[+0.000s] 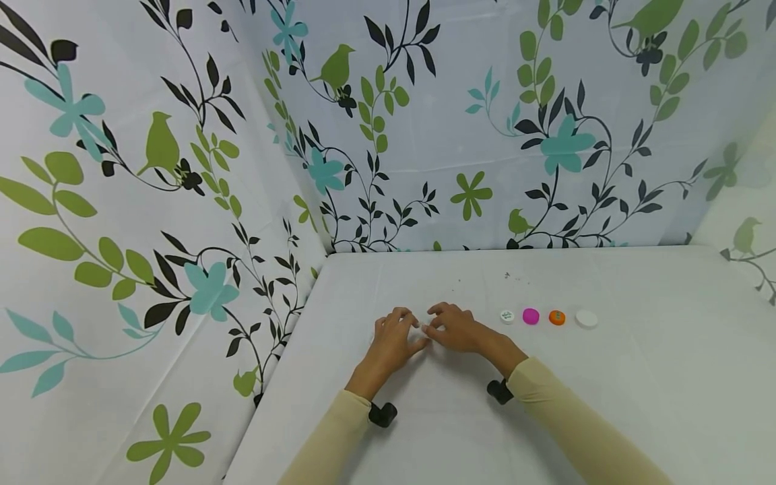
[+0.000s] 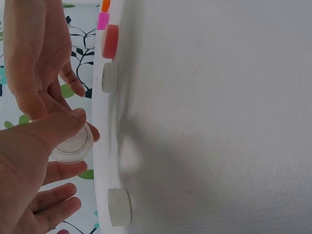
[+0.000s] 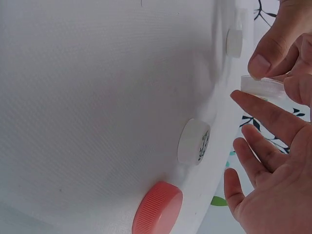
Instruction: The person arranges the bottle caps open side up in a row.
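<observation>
A clear plastic cap with a ridged side is held off the white table between the two hands. My left hand pinches it, the thumb lying across its face in the left wrist view. From the other side my right hand also grips the clear cap between thumb and forefinger, while its remaining fingers are spread. Close by on the table stand a white cap with dark print and a coral-red cap. Another white cap stands near the left hand. In the head view the hands mostly hide the clear cap.
Right of the hands, a row holds a printed white cap, a magenta cap, an orange cap and a flat white cap. A patterned curtain hangs behind the white table and along its left side.
</observation>
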`<state>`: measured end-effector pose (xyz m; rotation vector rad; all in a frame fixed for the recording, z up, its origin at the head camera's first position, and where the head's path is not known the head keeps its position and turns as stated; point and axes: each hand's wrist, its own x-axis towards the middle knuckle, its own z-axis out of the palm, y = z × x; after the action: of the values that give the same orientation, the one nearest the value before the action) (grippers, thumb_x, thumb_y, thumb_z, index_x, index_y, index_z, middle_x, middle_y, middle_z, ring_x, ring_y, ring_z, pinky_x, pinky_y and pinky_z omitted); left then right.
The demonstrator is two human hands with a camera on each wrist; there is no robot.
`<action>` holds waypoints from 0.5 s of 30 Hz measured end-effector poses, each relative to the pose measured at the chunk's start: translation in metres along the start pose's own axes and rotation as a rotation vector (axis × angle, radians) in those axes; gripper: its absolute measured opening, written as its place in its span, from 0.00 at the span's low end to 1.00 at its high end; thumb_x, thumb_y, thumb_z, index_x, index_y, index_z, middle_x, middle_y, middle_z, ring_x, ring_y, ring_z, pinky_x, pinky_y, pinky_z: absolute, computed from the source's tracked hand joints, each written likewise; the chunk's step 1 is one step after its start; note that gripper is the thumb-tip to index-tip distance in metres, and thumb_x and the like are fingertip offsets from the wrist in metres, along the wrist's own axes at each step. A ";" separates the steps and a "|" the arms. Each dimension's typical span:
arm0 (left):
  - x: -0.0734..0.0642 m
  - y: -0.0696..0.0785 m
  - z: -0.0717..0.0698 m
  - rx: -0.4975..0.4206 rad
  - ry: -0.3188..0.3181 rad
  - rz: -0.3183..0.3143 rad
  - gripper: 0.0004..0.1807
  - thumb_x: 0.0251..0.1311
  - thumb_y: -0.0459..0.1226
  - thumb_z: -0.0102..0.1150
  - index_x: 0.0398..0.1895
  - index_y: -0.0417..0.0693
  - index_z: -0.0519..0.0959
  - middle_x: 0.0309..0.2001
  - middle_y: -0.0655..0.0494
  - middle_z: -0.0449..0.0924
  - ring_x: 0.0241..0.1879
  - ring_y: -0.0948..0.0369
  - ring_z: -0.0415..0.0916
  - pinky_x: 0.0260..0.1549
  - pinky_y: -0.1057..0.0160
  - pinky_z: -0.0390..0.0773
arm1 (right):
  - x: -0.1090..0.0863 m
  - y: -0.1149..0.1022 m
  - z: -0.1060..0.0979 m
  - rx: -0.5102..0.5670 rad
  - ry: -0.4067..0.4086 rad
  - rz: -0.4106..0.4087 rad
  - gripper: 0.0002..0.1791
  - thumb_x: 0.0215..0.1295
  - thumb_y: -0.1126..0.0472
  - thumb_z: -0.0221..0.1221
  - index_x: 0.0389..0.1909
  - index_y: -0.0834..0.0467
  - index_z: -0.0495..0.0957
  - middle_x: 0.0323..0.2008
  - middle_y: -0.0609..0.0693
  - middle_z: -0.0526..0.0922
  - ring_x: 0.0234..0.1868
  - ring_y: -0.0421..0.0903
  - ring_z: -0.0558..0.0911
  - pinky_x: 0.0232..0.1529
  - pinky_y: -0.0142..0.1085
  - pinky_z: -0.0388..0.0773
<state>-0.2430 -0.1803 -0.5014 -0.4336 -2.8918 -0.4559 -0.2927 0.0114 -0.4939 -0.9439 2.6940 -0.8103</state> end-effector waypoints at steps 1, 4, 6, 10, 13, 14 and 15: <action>0.000 0.000 0.000 0.000 0.004 0.004 0.21 0.64 0.50 0.74 0.50 0.48 0.81 0.61 0.48 0.77 0.64 0.48 0.75 0.63 0.41 0.69 | 0.000 0.000 0.000 0.004 -0.006 0.000 0.25 0.82 0.47 0.51 0.53 0.63 0.88 0.70 0.59 0.75 0.72 0.62 0.72 0.61 0.67 0.67; 0.000 -0.001 0.002 0.007 0.012 0.014 0.21 0.64 0.50 0.74 0.50 0.47 0.82 0.61 0.48 0.77 0.64 0.49 0.76 0.63 0.42 0.69 | -0.001 0.000 0.000 0.015 -0.015 -0.001 0.25 0.82 0.48 0.50 0.54 0.63 0.88 0.70 0.59 0.75 0.72 0.62 0.72 0.62 0.68 0.66; 0.000 -0.001 0.001 0.008 0.015 0.017 0.21 0.64 0.50 0.74 0.50 0.46 0.82 0.61 0.48 0.77 0.64 0.49 0.76 0.64 0.41 0.69 | -0.001 0.000 -0.001 0.018 -0.013 0.000 0.25 0.83 0.48 0.49 0.56 0.62 0.87 0.70 0.59 0.75 0.73 0.61 0.71 0.63 0.68 0.66; 0.000 0.000 0.000 0.015 0.011 0.010 0.21 0.64 0.50 0.73 0.50 0.45 0.82 0.62 0.48 0.76 0.66 0.50 0.74 0.66 0.41 0.67 | -0.003 0.000 -0.003 0.015 0.010 -0.008 0.23 0.83 0.48 0.51 0.62 0.59 0.83 0.70 0.60 0.74 0.73 0.62 0.70 0.64 0.69 0.65; -0.001 0.000 -0.001 0.029 -0.002 0.007 0.22 0.65 0.50 0.73 0.52 0.45 0.82 0.63 0.48 0.76 0.67 0.50 0.72 0.67 0.41 0.66 | -0.004 0.000 -0.004 0.010 0.013 -0.026 0.21 0.82 0.50 0.54 0.66 0.55 0.81 0.70 0.61 0.74 0.73 0.63 0.70 0.64 0.69 0.66; -0.001 0.000 0.000 0.035 -0.007 0.007 0.22 0.65 0.50 0.73 0.52 0.45 0.82 0.63 0.48 0.76 0.68 0.50 0.72 0.67 0.41 0.66 | -0.005 0.001 -0.004 0.003 0.011 -0.032 0.21 0.82 0.51 0.55 0.67 0.53 0.80 0.71 0.61 0.74 0.73 0.62 0.70 0.64 0.69 0.66; -0.001 0.000 0.000 0.039 -0.012 0.007 0.22 0.65 0.50 0.73 0.53 0.45 0.82 0.64 0.48 0.75 0.68 0.50 0.72 0.67 0.42 0.66 | -0.005 0.001 -0.004 -0.003 0.007 -0.038 0.20 0.81 0.51 0.56 0.68 0.52 0.80 0.70 0.61 0.74 0.73 0.62 0.71 0.64 0.68 0.67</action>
<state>-0.2423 -0.1811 -0.5012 -0.4412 -2.9042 -0.3971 -0.2910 0.0173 -0.4911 -0.9969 2.6920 -0.8188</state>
